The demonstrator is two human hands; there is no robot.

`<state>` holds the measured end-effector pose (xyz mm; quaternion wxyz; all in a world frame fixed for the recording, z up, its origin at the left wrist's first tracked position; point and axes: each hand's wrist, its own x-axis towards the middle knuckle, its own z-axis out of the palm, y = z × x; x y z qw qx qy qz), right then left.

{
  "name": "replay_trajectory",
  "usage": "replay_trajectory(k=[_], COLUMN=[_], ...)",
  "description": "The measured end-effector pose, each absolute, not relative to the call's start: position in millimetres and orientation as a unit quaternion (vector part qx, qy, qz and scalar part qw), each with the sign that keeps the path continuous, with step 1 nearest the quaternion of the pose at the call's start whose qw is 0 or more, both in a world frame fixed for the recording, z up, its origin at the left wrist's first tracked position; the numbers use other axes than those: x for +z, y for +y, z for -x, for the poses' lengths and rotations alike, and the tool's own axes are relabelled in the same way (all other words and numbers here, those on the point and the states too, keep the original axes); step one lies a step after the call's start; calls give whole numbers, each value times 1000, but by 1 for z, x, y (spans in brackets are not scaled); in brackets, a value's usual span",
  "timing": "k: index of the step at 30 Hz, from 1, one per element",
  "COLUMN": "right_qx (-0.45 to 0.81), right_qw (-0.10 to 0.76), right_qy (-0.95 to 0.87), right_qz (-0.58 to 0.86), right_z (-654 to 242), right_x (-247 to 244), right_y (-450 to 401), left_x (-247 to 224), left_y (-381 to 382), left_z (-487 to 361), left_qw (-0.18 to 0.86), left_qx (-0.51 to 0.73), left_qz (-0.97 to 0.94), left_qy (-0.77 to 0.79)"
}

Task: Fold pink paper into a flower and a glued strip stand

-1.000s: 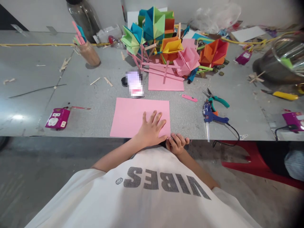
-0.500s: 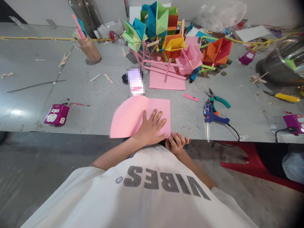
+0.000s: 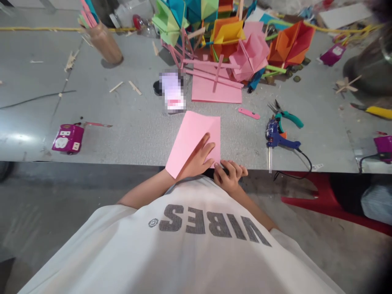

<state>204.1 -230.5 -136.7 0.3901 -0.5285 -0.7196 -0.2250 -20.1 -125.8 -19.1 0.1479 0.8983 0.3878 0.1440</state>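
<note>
A pink paper sheet (image 3: 188,136) lies at the table's near edge, its left part raised and leaning over my left hand (image 3: 199,159). The fingers of that hand are spread flat on the sheet's right part, and the raised flap hides some of them. At the sheet's lower right corner, my right hand (image 3: 228,175) has its fingers curled at the table edge, the tips touching the corner. Whether it pinches something there is too small to tell. Beyond the sheet are a phone (image 3: 173,92) and a stack of pink paper (image 3: 214,96).
Folded paper shapes (image 3: 226,32) and pink sticks crowd the back. To the right lie a pink cutter (image 3: 249,113), pliers (image 3: 290,118) and a blue glue gun (image 3: 283,141) with its cord. Purple power socket (image 3: 67,138) at left; brown jar (image 3: 105,45) behind it.
The sheet's left part has lifted and swung rightward over my left hand. The view has tipped down a little, and my right hand has stayed at the corner.
</note>
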Motion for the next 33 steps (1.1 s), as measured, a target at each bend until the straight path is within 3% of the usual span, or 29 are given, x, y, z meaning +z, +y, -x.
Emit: replay_trajectory(k=[7,21,33], right_qx=[-226,-217,-235], right_qw=[322,361,381], right_qy=[-742,-757,-745], right_qz=[542,500,495], right_z=[-220,-212,-209], right_x=[-138,-109,-118], right_y=[-238,-234,-232], left_x=[-25,-21,-21], left_y=[-127,-110,-78], left_z=[20,22,11], left_qw=[174,149,136], left_qx=[140,119,58], left_qz=[-887,-918,-950], left_qy=[403,348,276])
